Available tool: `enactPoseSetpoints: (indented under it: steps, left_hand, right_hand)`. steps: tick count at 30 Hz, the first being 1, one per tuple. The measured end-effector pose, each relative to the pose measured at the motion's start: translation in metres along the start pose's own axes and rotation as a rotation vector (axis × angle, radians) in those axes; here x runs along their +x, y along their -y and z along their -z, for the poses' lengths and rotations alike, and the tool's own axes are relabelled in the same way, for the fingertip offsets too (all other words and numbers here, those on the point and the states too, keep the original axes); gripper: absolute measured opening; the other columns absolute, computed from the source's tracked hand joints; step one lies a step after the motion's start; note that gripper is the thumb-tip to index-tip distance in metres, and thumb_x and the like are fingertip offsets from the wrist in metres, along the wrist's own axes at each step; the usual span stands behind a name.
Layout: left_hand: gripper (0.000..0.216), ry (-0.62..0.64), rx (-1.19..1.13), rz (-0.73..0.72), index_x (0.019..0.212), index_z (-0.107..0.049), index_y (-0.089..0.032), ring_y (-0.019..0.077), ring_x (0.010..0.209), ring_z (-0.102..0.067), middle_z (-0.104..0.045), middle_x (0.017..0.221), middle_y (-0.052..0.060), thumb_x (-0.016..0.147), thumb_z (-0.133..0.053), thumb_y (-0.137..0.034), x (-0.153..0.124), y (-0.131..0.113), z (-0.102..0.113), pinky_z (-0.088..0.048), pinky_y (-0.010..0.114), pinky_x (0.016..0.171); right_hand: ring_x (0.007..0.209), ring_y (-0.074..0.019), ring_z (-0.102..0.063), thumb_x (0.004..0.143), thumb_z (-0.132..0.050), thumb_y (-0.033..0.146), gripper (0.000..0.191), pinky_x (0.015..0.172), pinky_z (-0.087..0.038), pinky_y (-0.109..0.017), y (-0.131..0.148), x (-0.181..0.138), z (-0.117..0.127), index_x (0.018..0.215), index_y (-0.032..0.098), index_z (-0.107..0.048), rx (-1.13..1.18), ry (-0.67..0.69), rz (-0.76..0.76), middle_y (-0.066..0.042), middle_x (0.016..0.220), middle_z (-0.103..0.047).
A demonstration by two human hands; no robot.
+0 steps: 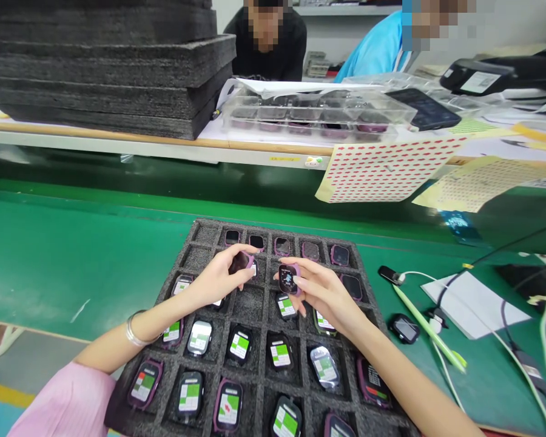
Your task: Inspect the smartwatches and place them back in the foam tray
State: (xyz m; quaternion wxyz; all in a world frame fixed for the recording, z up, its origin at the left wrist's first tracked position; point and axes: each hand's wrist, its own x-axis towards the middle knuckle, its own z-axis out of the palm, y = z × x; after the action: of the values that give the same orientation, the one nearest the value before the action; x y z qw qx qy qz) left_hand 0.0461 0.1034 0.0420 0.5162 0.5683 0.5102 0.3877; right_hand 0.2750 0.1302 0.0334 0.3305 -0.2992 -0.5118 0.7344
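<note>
My left hand (219,278) is closed on a purple-framed smartwatch (239,262) with a dark screen, held over the upper middle of a black foam tray (248,304). To its right, my right hand (324,292) grips another purple smartwatch (287,278), whose screen is lit with a watch face. Both watches are without straps. Beneath the hands, the tray's compartments hold several more watches, such as a black one (239,344) showing green and white blocks and a purple one (228,405). Watches in the far row (340,255) have dark screens. My forearms cover some compartments.
Stacked black foam sheets (109,73) and a clear plastic tray (318,115) occupy the shelf (155,144). A sticker sheet (386,173) hangs over its edge. A green pen (430,328), a black watch (404,328), paper (475,303) and cables lie right. Two people are opposite.
</note>
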Motion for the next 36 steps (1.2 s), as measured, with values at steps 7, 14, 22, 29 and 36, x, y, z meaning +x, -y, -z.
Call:
enactPoseSetpoints:
  steps: [7,14,22,29,36]
  left_hand:
    - [0.044,-0.044,0.286,-0.185,0.124,-0.048,-0.019,0.0186,0.088,-0.060,-0.063,0.106,0.005,0.081,-0.057,-0.023,-0.0042,0.0052,-0.0014,-0.048,0.029,0.078]
    - [0.050,0.023,0.326,-0.218,0.131,-0.042,-0.018,0.0210,0.104,-0.058,-0.060,0.119,0.008,0.083,-0.055,-0.021,-0.0070,0.0036,-0.0037,-0.043,0.032,0.093]
    - [0.038,0.070,0.363,-0.137,0.119,-0.048,-0.019,0.0228,0.104,-0.059,-0.063,0.114,0.007,0.081,-0.052,-0.020,-0.0078,0.0047,-0.0014,-0.044,0.034,0.093]
    - [0.040,0.076,0.363,-0.158,0.118,-0.049,-0.020,0.0224,0.102,-0.059,-0.064,0.106,0.005,0.079,-0.053,-0.019,-0.0093,0.0038,-0.0005,-0.044,0.033,0.091]
    - [0.037,0.054,0.353,-0.174,0.115,-0.049,-0.020,0.0186,0.087,-0.058,-0.062,0.097,0.003,0.078,-0.053,-0.019,-0.0091,0.0037,0.0001,-0.044,0.029,0.083]
  right_hand:
    - [0.052,-0.0128,-0.059,0.083,-0.069,0.030,0.038,0.041,-0.047,-0.023,-0.0015,0.0003,-0.0004,0.118,0.020,-0.060,-0.002,-0.009,-0.008,-0.006,0.087,-0.063]
    - [0.054,-0.0146,-0.063,0.084,-0.068,0.030,0.039,0.043,-0.051,-0.024,-0.0023,0.0006,-0.0009,0.121,0.020,-0.059,-0.036,0.010,-0.003,-0.007,0.088,-0.066]
    - [0.047,-0.0183,-0.064,0.083,-0.069,0.032,0.040,0.045,-0.053,-0.029,0.0022,-0.0025,-0.0016,0.117,0.013,-0.062,-0.163,0.022,-0.017,-0.001,0.056,-0.065]
    - [0.045,-0.0181,-0.065,0.085,-0.067,0.033,0.039,0.046,-0.053,-0.029,0.0049,-0.0050,-0.0042,0.117,0.012,-0.060,-0.213,0.050,-0.032,-0.002,0.057,-0.067]
    - [0.046,-0.0187,-0.065,0.084,-0.067,0.032,0.039,0.048,-0.054,-0.029,0.0051,-0.0040,-0.0034,0.117,0.012,-0.060,-0.207,0.036,-0.014,-0.002,0.058,-0.067]
